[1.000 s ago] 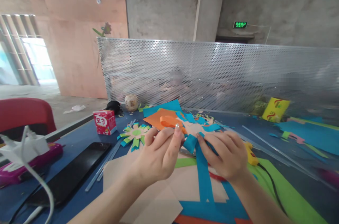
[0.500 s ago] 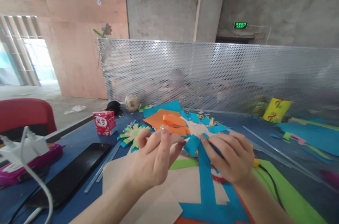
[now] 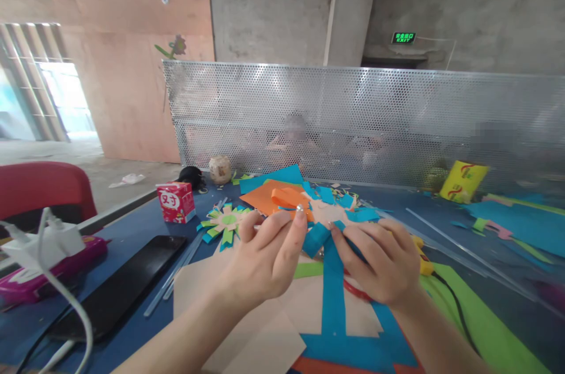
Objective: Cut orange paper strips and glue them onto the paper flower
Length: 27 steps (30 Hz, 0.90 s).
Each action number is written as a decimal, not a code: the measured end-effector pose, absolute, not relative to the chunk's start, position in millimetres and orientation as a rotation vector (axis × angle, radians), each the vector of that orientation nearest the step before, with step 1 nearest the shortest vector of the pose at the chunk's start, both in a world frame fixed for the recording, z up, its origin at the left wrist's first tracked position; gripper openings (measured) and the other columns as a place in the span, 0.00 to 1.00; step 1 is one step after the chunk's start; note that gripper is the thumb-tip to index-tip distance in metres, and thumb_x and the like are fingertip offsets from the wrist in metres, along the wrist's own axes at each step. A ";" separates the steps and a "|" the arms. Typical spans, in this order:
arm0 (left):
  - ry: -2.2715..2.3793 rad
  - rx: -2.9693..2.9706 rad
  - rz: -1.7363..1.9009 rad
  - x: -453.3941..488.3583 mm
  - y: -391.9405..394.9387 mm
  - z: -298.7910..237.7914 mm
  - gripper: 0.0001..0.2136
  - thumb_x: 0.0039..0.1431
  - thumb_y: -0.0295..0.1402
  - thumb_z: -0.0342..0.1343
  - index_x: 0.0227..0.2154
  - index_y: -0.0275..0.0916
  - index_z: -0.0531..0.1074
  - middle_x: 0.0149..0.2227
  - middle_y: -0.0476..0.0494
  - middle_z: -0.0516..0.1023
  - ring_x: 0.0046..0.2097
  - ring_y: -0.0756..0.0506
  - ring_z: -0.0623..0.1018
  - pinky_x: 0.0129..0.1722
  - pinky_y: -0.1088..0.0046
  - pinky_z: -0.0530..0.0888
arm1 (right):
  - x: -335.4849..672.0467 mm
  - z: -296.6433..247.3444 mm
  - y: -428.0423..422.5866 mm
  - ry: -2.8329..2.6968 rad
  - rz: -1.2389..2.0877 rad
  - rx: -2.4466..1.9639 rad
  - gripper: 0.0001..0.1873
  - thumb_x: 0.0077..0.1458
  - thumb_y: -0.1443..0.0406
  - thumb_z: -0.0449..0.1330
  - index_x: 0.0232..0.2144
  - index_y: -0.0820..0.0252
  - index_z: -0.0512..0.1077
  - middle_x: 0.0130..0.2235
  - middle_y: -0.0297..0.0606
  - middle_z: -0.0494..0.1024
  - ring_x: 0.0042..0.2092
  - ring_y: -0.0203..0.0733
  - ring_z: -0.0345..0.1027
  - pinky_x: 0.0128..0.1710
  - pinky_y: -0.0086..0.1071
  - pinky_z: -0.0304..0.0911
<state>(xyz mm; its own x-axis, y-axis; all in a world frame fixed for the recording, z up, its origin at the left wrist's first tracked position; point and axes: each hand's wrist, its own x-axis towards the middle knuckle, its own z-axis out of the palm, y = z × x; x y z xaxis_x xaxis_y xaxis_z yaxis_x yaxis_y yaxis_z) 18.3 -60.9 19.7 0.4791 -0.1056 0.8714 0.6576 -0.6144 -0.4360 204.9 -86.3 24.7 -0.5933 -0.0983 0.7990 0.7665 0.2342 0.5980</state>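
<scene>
A paper flower (image 3: 324,213) with a pale centre and curled blue strips round it is at the middle of the table, between my hands. My right hand (image 3: 384,262) pinches its near edge, beside a long blue strip (image 3: 333,288) that hangs down towards me. My left hand (image 3: 267,253) is closed, fingers curled and thumb raised at the flower's left side. A shiny spot shows at the thumb's tip. Whatever lies between the left fingers is hidden. Further left lies a smaller paper flower (image 3: 228,219) in green, pale and blue.
Pale sheets (image 3: 247,327), a green sheet (image 3: 481,321) and orange paper (image 3: 260,197) lie around. Clear sticks (image 3: 174,277), a black phone (image 3: 123,280), a red box (image 3: 175,202) and a power strip (image 3: 48,265) are left. A yellow packet (image 3: 463,181) stands by the perforated screen (image 3: 353,121).
My left hand has moved right, towards the flower, and its thumb now stands against the flower's left side. My right hand keeps its pinch. The long blue strip has shifted slightly left.
</scene>
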 end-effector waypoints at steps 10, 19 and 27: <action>-0.494 -1.936 -1.094 19.7 -58.2 18.2 0.33 0.51 0.20 0.48 0.57 0.19 0.36 0.33 0.38 0.76 0.35 0.42 0.69 0.35 0.64 0.60 | 207.2 23.7 -82.8 -1.766 -1.451 -0.649 0.05 0.44 0.71 0.61 0.28 0.59 0.71 0.26 0.33 0.73 0.31 0.36 0.64 0.32 0.34 0.57; -0.434 -1.976 -1.156 18.5 -55.9 15.9 0.38 0.48 0.19 0.53 0.57 0.19 0.33 0.32 0.38 0.76 0.34 0.44 0.68 0.35 0.63 0.58 | 214.2 21.8 -79.3 -1.766 -1.417 -0.681 0.06 0.46 0.72 0.60 0.30 0.60 0.70 0.28 0.35 0.75 0.31 0.38 0.66 0.32 0.34 0.58; -0.258 -2.111 -1.363 12.5 -63.1 16.8 0.37 0.49 0.18 0.50 0.59 0.36 0.37 0.31 0.47 0.75 0.38 0.46 0.68 0.40 0.63 0.58 | 226.0 12.4 -65.5 -1.600 -0.803 -0.835 0.05 0.50 0.71 0.55 0.30 0.60 0.71 0.30 0.38 0.73 0.33 0.38 0.66 0.34 0.34 0.60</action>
<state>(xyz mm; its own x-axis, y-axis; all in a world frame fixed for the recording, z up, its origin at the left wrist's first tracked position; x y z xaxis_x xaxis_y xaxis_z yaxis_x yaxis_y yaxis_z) 12.5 -63.1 16.8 0.4524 -0.1565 0.8780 0.4670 -0.7972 -0.3827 226.0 -65.5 12.4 -0.1448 0.1037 0.9840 0.8507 0.5210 0.0702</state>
